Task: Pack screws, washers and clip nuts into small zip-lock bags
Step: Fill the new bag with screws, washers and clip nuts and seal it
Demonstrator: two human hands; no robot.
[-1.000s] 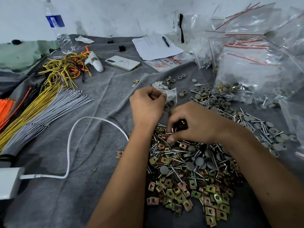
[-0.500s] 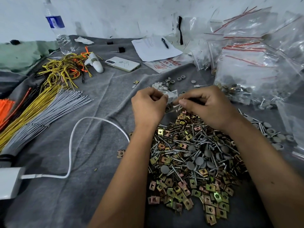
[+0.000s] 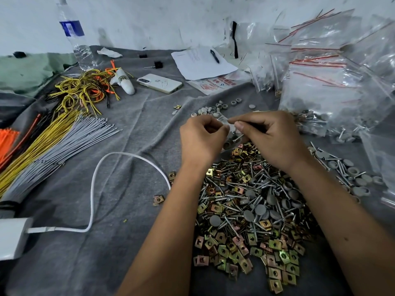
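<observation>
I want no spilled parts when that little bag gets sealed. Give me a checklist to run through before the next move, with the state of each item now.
1. Small bag held at its top by both hands: ok; left hand and right hand both pinch it.
2. Bag has parts inside: ok; a screw and a grey cap show through the plastic.
3. Right count of each part: cannot tell; hands hide most of it.
4. Zip strip closed: cannot tell; fingers cover it.
5. Bag hangs over the parts pile, so drops land there: ok.
</observation>
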